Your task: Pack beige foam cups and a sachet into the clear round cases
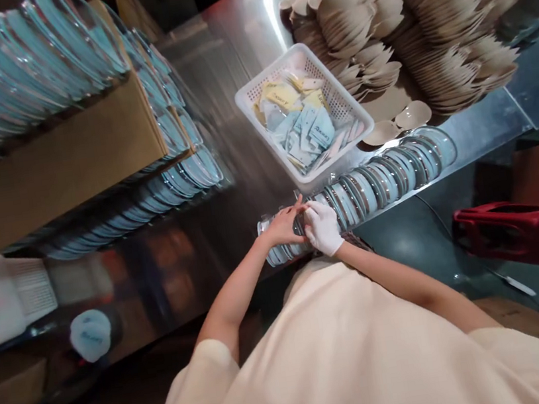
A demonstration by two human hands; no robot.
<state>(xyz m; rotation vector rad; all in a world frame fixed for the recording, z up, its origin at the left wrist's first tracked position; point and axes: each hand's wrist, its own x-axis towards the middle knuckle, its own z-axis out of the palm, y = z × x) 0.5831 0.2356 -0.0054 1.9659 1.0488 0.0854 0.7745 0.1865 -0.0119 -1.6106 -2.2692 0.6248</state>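
Note:
A row of round clear plastic lids [386, 179] with pale blue insides stands on edge along the table's front edge. My bare left hand [283, 224] curves its thumb and fingers around a lid in the near part of this row. Close beside it is my right hand [322, 227], in a white glove, with its fingers bent and pressed together at the left fingertips. What the right fingers pinch is too small to make out. Just beyond both hands sits a white plastic basket [249, 108] holding yellow, blue and pink printed packets [306, 126].
Stacked wooden spoons [445, 23] stand at the back right of the metal table [210, 63]. On the left, a cardboard box [55, 138] holds many more lids [20, 70]. A white cup-like item [90, 335] lies lower left. A red plastic object [519, 234] is at right.

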